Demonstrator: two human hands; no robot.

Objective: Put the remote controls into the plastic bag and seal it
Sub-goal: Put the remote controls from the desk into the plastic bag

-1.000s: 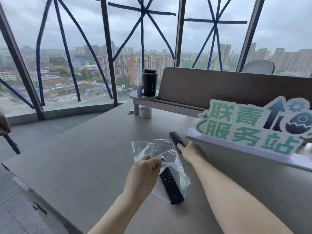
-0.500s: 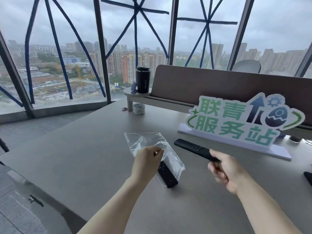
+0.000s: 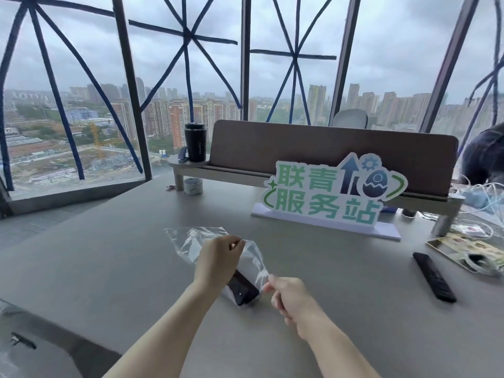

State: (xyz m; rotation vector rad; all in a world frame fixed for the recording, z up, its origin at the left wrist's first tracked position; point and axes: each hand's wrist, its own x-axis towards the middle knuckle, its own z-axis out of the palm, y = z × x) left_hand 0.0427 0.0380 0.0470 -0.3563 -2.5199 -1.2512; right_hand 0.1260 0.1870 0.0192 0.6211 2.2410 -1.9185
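A clear plastic bag point(image 3: 191, 242) lies on the grey table point(image 3: 109, 268). My left hand point(image 3: 219, 259) grips its upper side. At the bag's near end my right hand point(image 3: 290, 300) pinches the plastic edge. The end of a black remote control point(image 3: 243, 290) shows at that near end, under the plastic; how much is inside is hidden by my left hand. Another black remote control point(image 3: 434, 281) lies loose on the table, far to the right of both hands.
A green-and-white sign point(image 3: 331, 196) stands behind the bag. A raised shelf holds a black tumbler point(image 3: 195, 142), with a tape roll point(image 3: 193, 186) under it. Cables, a printed card point(image 3: 461, 248) and a seated person point(image 3: 484, 156) are at the far right.
My right hand no longer holds the remote it carried; it has come in to the bag's near end and pinched the edge. The view has swung to the right.
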